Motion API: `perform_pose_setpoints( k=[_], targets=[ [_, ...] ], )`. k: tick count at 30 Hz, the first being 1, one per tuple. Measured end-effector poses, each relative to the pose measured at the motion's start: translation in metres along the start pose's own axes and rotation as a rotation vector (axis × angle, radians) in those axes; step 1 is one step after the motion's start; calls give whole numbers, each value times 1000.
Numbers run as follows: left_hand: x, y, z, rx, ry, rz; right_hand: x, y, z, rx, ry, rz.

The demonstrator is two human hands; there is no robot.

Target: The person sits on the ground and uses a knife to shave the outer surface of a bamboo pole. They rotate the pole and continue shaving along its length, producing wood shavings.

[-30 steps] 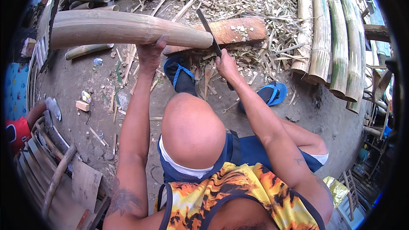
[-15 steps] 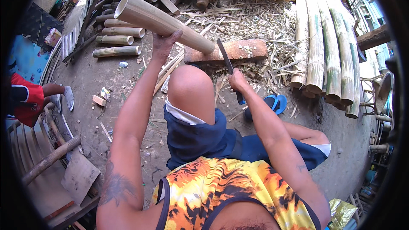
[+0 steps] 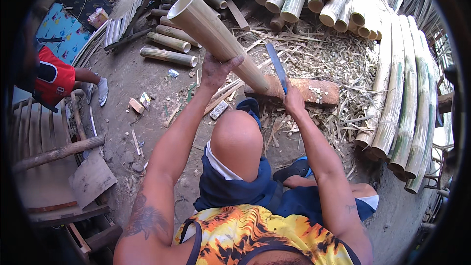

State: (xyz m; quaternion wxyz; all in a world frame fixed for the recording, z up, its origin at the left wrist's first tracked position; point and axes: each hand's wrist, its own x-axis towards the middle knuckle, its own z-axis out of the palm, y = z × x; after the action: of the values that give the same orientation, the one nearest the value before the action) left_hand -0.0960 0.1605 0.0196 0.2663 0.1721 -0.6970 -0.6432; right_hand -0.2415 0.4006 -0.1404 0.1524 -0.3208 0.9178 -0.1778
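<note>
A thick bamboo tube (image 3: 212, 32) leans up to the left, its hollow open end raised and its lower end on the wooden chopping block (image 3: 314, 91). My left hand (image 3: 218, 71) is closed around the tube at about its middle, from below and the side. In my right hand (image 3: 293, 99) I grip a machete (image 3: 277, 65) by its handle. The blade points up and away, just right of the tube and apart from it. Pale wood chips lie on the block's right part.
Wood shavings (image 3: 324, 59) cover the ground beyond the block. Cut bamboo tubes (image 3: 169, 56) lie at the left, more are stacked at the back, and long bamboo poles (image 3: 392, 103) stand along the right. A person in red shorts (image 3: 56, 76) is at the left edge, beside a wooden chair (image 3: 59, 154).
My view has shifted, so the scene sits lower and further right. The machete has tilted and its blade now shows its flat side. My left hand still holds the bamboo tube.
</note>
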Motion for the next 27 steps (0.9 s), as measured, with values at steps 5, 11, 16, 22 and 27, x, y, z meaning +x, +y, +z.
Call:
perform_pose_setpoints(
  k=[5, 11, 16, 22, 27],
  targets=[
    [9, -11, -10, 1, 55, 7, 46, 11, 21, -300, -127, -184],
    [6, -22, 0, 2, 130, 6, 69, 18, 30, -332, -203, -139],
    [4, -16, -2, -33, 209, 83, 64, 10, 22, -311, -319, -133],
    [-4, -9, -8, -121, 116, 64, 35, 16, 16, -245, -191, -284],
    [1, -24, 6, -141, 63, 99, 4, 17, 8, -222, -163, 1]
  ],
)
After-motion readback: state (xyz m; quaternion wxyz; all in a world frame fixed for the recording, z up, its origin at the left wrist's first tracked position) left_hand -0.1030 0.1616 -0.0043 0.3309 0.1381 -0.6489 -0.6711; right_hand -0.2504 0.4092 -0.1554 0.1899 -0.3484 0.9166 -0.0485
